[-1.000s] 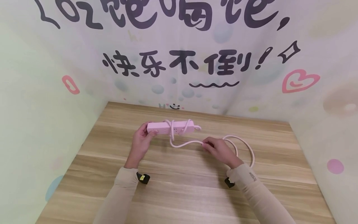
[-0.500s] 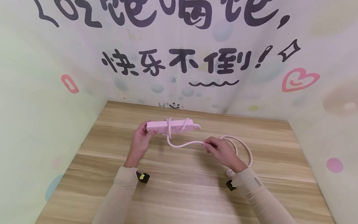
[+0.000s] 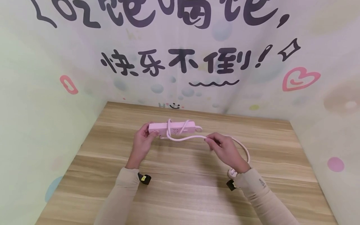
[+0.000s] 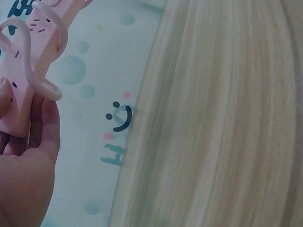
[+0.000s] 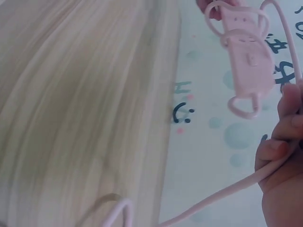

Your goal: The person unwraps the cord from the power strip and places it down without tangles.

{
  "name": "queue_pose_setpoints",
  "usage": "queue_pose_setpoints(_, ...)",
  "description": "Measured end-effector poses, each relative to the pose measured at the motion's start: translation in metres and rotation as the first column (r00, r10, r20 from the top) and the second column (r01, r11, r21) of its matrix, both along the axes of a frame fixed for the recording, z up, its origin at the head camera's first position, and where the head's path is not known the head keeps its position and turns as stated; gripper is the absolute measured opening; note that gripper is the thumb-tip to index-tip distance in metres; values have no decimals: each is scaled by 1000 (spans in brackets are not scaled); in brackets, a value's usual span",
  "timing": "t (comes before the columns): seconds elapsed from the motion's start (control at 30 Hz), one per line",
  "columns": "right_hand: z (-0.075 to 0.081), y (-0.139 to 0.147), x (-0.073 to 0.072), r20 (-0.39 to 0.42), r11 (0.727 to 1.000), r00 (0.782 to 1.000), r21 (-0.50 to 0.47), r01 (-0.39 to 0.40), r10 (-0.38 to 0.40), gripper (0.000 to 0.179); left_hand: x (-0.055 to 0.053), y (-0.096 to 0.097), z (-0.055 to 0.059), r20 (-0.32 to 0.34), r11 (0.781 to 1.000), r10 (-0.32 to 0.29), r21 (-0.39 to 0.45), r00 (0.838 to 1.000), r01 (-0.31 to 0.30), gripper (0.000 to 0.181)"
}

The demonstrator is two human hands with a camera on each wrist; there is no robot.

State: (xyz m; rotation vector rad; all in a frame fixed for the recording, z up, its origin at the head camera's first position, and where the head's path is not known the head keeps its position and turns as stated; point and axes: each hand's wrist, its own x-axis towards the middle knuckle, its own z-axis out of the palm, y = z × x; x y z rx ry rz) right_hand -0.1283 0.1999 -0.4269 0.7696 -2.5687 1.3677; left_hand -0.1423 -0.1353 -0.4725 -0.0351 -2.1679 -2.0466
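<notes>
A pink power strip [image 3: 161, 127] is held up over the table, its socket face toward me. My left hand [image 3: 141, 142] grips its left end, thumb on the front and fingers behind, as the left wrist view also shows at the strip's lower end [image 4: 18, 111]. The pink cord [image 3: 185, 137] is looped around the strip's body and runs right to my right hand [image 3: 225, 150], which pinches it between thumb and fingers. In the right wrist view the cord [image 5: 227, 190] passes through the curled fingers. Its round plug [image 3: 232, 172] lies by the right wrist.
The wood-grain table [image 3: 180, 187] reaches back to a printed cloth wall [image 3: 180, 93] with black lettering. Cloth also hangs along the left and right sides. A curve of spare cord [image 3: 245, 148] extends beyond the right hand.
My right hand has risen slightly and shifted a little right, lifting the stretch of cord closer to the strip. The loops on the strip have shifted left. My left hand keeps its grip.
</notes>
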Motion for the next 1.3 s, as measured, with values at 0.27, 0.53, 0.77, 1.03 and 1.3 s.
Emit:
queue_pose_setpoints(0.27,20,-7,-5,-29,998,997,-15,66,-66,11,3,1,2,3,1000,-8,5,1000,8,41)
queue_pose_setpoints(0.53,34,-17,-20,-63,984,985,-81,156,-161,16,4,2,1,12,1000,-26,-5,1000,27,42)
queue_pose_setpoints(0.77,39,-18,-29,-15,969,973,-95,227,-230,22,5,4,1,-16,998,-63,25,998,63,45)
queue_pose_setpoints(1.03,35,-15,-37,41,945,946,-57,322,-320,24,5,4,3,-11,995,-83,46,996,83,47)
queue_pose_setpoints(1.3,28,-12,-44,42,948,948,-14,317,-317,24,5,5,6,-15,994,-90,60,996,91,44)
